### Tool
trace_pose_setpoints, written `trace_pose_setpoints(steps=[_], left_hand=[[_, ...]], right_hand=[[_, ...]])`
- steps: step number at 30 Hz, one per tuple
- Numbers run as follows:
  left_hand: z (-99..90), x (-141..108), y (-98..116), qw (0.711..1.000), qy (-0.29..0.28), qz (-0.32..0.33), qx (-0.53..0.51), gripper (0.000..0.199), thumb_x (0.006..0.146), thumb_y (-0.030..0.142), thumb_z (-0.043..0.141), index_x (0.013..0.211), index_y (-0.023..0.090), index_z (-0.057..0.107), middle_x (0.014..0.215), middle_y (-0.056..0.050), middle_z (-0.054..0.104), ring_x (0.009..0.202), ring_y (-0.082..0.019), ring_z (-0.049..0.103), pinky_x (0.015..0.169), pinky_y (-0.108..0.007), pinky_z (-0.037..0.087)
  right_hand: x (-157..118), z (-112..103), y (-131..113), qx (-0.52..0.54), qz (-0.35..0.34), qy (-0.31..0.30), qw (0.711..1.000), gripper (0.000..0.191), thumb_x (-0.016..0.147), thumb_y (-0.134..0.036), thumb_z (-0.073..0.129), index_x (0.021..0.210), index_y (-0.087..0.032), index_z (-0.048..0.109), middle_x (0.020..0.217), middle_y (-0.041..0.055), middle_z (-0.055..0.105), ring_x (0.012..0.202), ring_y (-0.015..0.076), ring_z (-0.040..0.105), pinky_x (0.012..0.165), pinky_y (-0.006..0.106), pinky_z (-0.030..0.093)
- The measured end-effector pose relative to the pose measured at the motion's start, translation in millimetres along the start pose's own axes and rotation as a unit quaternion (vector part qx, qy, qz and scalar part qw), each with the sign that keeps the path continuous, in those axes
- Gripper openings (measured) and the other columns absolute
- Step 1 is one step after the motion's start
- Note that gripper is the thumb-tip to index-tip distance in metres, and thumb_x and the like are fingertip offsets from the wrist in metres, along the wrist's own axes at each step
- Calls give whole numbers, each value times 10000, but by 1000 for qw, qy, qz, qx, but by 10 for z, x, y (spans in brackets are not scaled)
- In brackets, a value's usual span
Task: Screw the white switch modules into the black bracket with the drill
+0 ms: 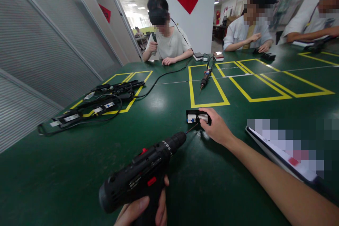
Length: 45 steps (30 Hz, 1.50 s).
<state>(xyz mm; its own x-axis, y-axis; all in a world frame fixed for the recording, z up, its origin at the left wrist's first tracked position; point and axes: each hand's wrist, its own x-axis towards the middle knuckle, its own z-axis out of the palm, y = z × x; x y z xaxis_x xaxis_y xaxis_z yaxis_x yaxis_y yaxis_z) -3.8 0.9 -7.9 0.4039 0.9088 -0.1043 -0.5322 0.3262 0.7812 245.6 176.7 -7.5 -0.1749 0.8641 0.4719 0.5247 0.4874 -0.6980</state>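
A black cordless drill (144, 169) with red buttons lies in my left hand (137, 210), whose fingers wrap its handle at the bottom of the view. Its long thin bit (191, 129) points away to the upper right and ends close below a small black part (192, 118) with white and blue labels. Whether the tip touches the part, I cannot tell. My right hand (215, 125) pinches the part at its right end, thumb on the near side and fingers behind, just above the green table (169, 187).
A slim electric screwdriver (206, 78) on a cord lies inside a yellow tape outline. Black cabled parts with white labels (103, 104) are heaped at the left. A tablet-like device (280, 155) lies beside my right arm. Several people (169, 40) sit across the table.
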Motion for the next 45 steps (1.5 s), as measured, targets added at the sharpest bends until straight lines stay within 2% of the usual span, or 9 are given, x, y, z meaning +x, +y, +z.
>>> trace_pose_setpoints(steps=[21, 41, 45], left_hand=[[-30, -11, -7, 1000, 6, -20, 17, 407, 822, 395, 454, 1126, 125, 473, 615, -72, 598, 491, -216, 597, 495, -334, 428], [6, -13, -13, 1000, 14, -4, -6, 386, 825, 364, 434, 1118, 116, 479, 619, -66, 576, 484, -181, 563, 492, -313, 427], [-14, -11, -17, 1000, 9, -2, -8, 376, 824, 357, 440, 1119, 124, 461, 619, -71, 587, 492, -203, 582, 498, -333, 441]], right_hand=[[4, 9, 10, 1, -1, 4, 1000, 360, 800, -170, 498, 1157, -201, 527, 1120, 87, 562, 1046, 208, 536, 941, 394, 418], [-5, 7, 15, 2, 1, 1, 1000, 370, 802, -174, 500, 1171, -201, 517, 1133, 85, 554, 1046, 200, 535, 941, 380, 419], [-4, 6, 13, -2, 4, -3, 1000, 368, 806, -177, 499, 1173, -197, 515, 1133, 86, 555, 1041, 198, 535, 937, 373, 421]])
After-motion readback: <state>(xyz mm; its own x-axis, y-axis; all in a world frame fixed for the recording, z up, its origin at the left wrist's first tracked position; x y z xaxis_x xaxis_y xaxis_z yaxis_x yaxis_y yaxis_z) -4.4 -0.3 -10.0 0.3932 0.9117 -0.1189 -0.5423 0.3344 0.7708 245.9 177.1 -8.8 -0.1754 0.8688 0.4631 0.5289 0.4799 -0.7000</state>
